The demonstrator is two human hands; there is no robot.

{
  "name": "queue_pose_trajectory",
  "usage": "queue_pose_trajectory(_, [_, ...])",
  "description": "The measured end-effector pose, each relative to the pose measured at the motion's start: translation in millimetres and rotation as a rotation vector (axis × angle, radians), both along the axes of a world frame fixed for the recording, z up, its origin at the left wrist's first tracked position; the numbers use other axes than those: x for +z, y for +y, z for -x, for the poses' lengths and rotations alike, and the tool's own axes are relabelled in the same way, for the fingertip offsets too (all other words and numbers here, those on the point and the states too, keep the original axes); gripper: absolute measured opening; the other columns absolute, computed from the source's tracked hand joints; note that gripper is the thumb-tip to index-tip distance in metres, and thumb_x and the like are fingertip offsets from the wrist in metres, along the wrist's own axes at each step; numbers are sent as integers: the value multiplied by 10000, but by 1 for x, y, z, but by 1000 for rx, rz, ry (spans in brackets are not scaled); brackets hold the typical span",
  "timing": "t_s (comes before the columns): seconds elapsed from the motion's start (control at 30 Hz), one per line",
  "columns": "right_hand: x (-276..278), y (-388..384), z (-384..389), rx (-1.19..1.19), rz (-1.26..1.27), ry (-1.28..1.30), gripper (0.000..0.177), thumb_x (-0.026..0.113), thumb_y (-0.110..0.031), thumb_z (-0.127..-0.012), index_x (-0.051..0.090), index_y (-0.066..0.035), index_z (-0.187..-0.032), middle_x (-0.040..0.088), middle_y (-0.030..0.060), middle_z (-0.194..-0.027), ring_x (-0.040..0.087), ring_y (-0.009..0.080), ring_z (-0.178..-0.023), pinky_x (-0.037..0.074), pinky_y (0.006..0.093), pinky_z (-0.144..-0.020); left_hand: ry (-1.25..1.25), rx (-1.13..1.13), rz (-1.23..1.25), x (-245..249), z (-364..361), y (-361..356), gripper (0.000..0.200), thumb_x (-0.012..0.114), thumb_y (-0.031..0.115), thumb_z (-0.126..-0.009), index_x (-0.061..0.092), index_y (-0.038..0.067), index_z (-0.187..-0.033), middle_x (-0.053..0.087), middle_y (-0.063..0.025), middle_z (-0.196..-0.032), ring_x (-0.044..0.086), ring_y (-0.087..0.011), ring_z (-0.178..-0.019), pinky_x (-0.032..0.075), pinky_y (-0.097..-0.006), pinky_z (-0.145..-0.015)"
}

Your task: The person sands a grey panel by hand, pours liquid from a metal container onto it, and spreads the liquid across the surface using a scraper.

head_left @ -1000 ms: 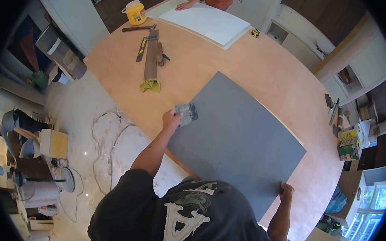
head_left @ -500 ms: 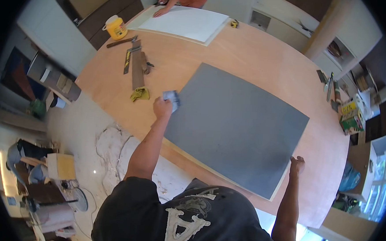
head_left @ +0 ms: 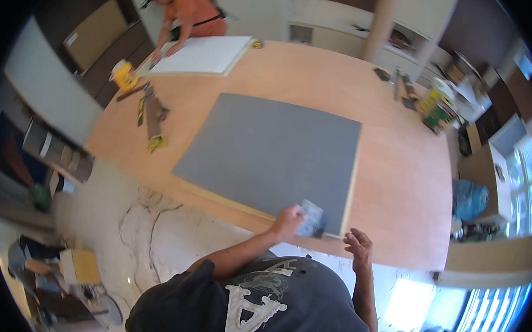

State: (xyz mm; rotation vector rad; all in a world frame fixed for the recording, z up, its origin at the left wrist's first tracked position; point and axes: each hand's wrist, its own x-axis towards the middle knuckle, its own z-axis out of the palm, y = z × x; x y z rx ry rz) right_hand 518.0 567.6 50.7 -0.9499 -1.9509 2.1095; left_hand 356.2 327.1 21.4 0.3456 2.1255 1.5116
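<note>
A large grey sheet [head_left: 273,154] lies on a pale board on the wooden table [head_left: 404,193]. My left hand [head_left: 289,223] is closed on a flat bluish-grey scraper-like piece [head_left: 312,219], over the sheet's near edge towards its right corner. My right hand [head_left: 358,245] is just right of that corner, its fingers partly curled and apart, with nothing visible in it.
A co-worker [head_left: 193,15] leans over a white panel [head_left: 203,54] at the far left. A yellow tub [head_left: 124,75], a hammer [head_left: 133,91] and a yellow-green cloth [head_left: 157,143] are at the left. Cans [head_left: 439,115] stand at the right edge.
My left hand has moved with the flat piece from the sheet's left edge to its near right corner. My right hand has come nearer my body. The view has shifted, showing more of the co-worker.
</note>
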Motion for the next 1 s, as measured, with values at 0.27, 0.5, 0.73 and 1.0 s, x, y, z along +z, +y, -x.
queue_pose_trajectory(0.27, [-7, 41, -167, -241, 246, 89, 258, 706, -217, -967, 664, 28, -1035, 687, 81, -816, 637, 153, -646, 543, 302, -609, -100, -685, -63, 41, -136, 153, 245, 689, 240, -959, 710, 23, -1072, 714, -54, -879, 625, -105, -723, 521, -286, -673])
queue_pose_trajectory(0.5, [-20, 85, -237, -634, 499, 270, 268, 671, -194, -977, 625, 46, -1088, 695, 139, -965, 694, 230, -805, 585, 393, -657, -767, -668, -344, 65, -201, 216, 380, 721, 305, -952, 635, 64, -1232, 712, -49, -937, 672, -125, -715, 545, -273, -558])
queue_pose_trajectory(0.73, [-14, 130, -242, -598, 472, 208, 295, 697, -167, -959, 648, 65, -1134, 715, 140, -1011, 710, 224, -842, 599, 352, -726, -794, -593, -199, 32, -213, 283, 347, 709, 194, -950, 629, 16, -1236, 723, -122, -1043, 731, -238, -819, 617, -382, -636])
queue_pose_trajectory(1.0, [9, 236, -251, -566, 409, 194, 291, 669, -59, -956, 626, 82, -1206, 725, 136, -1077, 720, 197, -875, 625, 330, -776, -1032, -582, -444, 34, -204, 415, 303, 640, 79, -981, 580, -28, -1257, 703, -160, -1135, 734, -280, -974, 634, -436, -840])
